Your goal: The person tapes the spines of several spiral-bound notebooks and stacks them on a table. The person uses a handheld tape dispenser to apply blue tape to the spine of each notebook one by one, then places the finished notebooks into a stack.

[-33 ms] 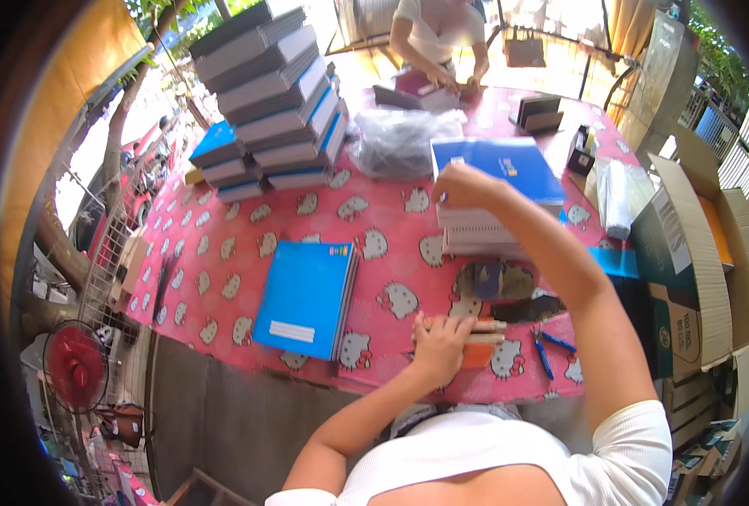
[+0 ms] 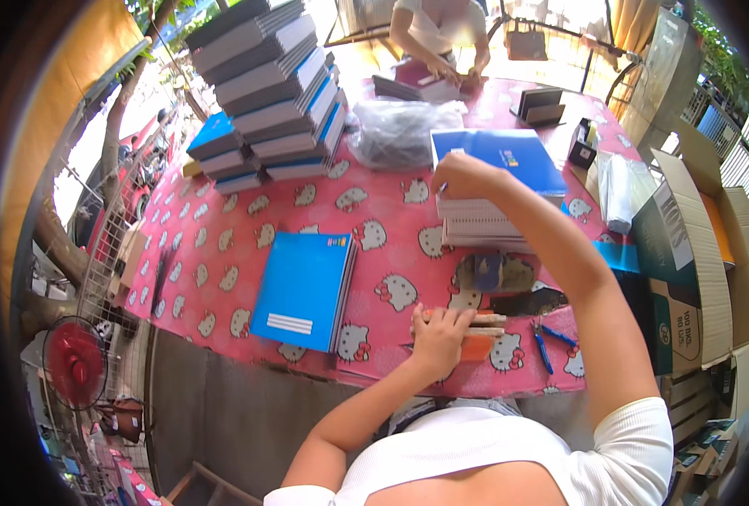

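My left hand [image 2: 439, 341] lies over a flat orange-and-wood piece [image 2: 478, 347] at the table's near edge, its fingers bent down onto it. Stretched across the table, my right hand [image 2: 469, 178] is closed at the left edge of a stack of blue-covered notebooks [image 2: 522, 162]. A small bluish bit shows by its fingertips; what they hold is hidden. Spiral-like bindings or page edges [image 2: 482, 229] face me below that hand. To the left lies a smaller pile of bright blue notebooks [image 2: 305, 287]. Blue-handled pliers [image 2: 544, 350] rest right of my left hand.
A tall stack of notebooks [image 2: 265, 93] stands at the far left, beside a grey plastic bag [image 2: 404, 135]. Another person [image 2: 437, 51] works at the far side. An open cardboard box [image 2: 686, 278] is at the right. The pink tablecloth [image 2: 214, 278] has a torn dark patch [image 2: 526, 304].
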`<action>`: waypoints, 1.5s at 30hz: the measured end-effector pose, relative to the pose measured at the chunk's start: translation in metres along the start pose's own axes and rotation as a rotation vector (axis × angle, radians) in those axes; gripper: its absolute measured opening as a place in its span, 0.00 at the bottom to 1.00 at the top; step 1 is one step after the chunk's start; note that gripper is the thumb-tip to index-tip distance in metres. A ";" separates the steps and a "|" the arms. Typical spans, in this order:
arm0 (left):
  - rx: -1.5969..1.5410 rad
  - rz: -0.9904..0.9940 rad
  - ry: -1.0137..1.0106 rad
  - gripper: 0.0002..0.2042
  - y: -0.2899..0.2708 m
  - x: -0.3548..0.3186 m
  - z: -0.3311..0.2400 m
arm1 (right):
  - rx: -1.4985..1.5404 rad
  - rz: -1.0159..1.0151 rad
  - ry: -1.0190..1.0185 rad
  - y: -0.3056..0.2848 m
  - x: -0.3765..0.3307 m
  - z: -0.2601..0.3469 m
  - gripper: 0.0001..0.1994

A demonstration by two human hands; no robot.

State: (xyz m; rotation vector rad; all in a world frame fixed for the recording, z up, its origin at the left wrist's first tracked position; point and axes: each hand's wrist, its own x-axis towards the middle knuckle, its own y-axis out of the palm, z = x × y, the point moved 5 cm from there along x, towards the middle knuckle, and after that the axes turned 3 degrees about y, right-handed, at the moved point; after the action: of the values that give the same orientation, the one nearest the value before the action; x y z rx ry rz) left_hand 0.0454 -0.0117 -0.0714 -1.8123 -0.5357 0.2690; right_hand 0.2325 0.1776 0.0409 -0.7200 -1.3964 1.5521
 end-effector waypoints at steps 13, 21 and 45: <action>0.019 -0.118 0.015 0.29 -0.005 0.000 -0.002 | 0.002 0.053 0.049 -0.003 0.002 0.003 0.13; -0.802 -0.368 -0.330 0.47 -0.031 0.034 0.031 | 0.053 -0.482 0.452 -0.082 -0.036 -0.026 0.23; -0.735 -0.788 -0.223 0.08 -0.148 -0.052 0.021 | 0.788 -0.640 0.597 0.059 -0.289 0.108 0.14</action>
State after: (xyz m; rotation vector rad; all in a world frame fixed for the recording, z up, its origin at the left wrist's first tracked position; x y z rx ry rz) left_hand -0.0421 0.0138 0.0581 -2.0906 -1.6049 -0.3181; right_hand 0.2469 -0.1267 -0.0372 -0.1725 -0.4188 1.0907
